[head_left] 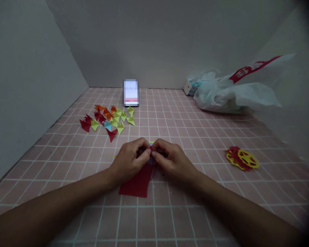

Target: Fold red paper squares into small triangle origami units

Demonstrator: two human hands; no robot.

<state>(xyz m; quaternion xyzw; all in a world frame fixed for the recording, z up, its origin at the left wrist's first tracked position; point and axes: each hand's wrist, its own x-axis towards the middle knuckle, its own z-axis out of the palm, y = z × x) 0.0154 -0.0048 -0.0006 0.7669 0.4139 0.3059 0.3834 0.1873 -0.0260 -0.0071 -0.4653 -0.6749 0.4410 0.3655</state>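
Note:
My left hand [130,156] and my right hand [171,156] meet above the middle of the table, thumbs and forefingers pinched together. Between the fingertips shows a small bit of red folded paper [151,150], mostly hidden by the fingers. Under the left hand lies a flat red sheet of paper [136,185]. Edges of pale purple paper [152,172] and a bit of yellow peek out around the hands. Beyond the left hand sits a loose group of small folded paper cranes [108,118] in red, orange, yellow-green and light blue.
A phone [131,92] with a lit, blurred screen stands near the back wall. At the back right are a white plastic bag [221,97] and a small box [190,86]. Red and yellow paper cutouts [248,158] lie to the right. The tabletop [113,223] has a pink grid pattern.

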